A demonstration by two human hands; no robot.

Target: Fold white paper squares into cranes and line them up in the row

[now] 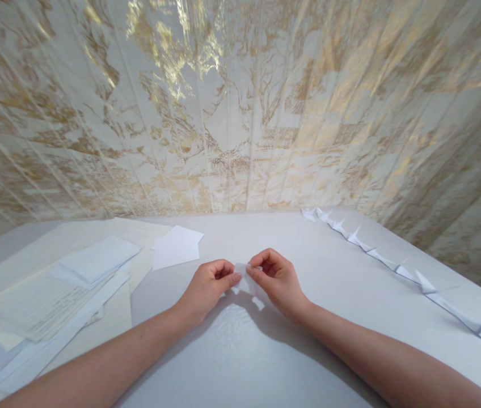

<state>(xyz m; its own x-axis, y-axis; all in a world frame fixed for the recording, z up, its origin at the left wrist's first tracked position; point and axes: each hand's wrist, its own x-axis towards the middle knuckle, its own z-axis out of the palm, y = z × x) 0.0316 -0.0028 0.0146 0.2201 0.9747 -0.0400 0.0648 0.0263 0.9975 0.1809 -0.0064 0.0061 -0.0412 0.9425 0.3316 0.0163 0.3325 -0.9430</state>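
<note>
A small folded piece of white paper (243,279) is held between both hands above the middle of the white table (240,362). My left hand (211,285) pinches its left side between thumb and fingers. On the other side, my right hand (278,280) grips the paper with thumb and forefinger. Part of the paper hides behind the fingertips, so its full folded shape does not show. Both hands cast a shadow on the tabletop just below.
Overlapping sheets (53,306), some printed, lie at the left with a folded stack (96,258) on top. White paper pieces (177,247) rest behind my left hand. A row of pointed folded papers (376,255) runs along the right edge. Gold-patterned curtain (240,124) hangs behind the table.
</note>
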